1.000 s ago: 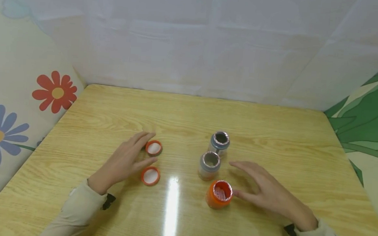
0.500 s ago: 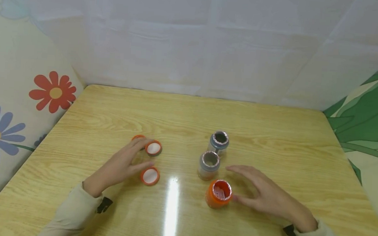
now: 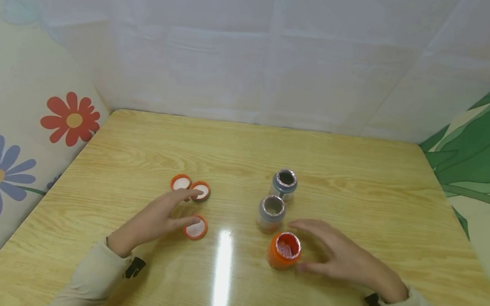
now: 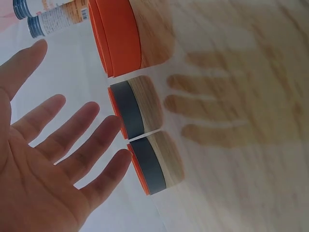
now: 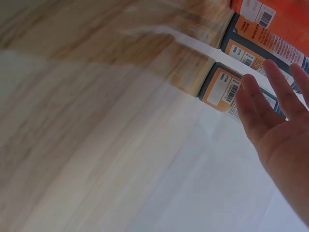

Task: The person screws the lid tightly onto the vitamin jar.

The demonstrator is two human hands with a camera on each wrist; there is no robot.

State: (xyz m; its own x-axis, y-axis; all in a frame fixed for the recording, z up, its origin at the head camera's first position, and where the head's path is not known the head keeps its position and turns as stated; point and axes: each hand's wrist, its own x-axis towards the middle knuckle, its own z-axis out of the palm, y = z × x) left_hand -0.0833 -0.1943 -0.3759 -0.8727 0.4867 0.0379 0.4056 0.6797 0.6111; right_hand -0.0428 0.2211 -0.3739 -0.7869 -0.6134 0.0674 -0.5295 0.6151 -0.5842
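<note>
My left hand (image 3: 156, 220) hovers over three upturned lids, fingers spread and holding nothing. Its fingertips lie across a grey lid with an orange inner rim (image 3: 203, 187). A similar lid (image 3: 181, 183) sits beside that one, and the thumb lies over the nearer orange lid (image 3: 195, 232). In the left wrist view the palm (image 4: 48, 154) appears relaxed beside the lids. Right of the orange open jar (image 3: 279, 260), my right hand (image 3: 341, 257) is spread, thumb close to the jar's side. Two grey open jars, one nearer (image 3: 269, 222) and one farther (image 3: 282, 192), stand upright behind it.
A wood-grain table (image 3: 353, 173) carries everything, with a bright light reflection down its front middle. A white sheet (image 3: 251, 55) hangs behind it. Flower-patterned panels (image 3: 13, 87) flank the sides.
My left hand has drawn back toward me, uncovering the far-left lid that it hid before. My right hand has shifted slightly nearer and leftward beside the orange jar. Jars stay in place.
</note>
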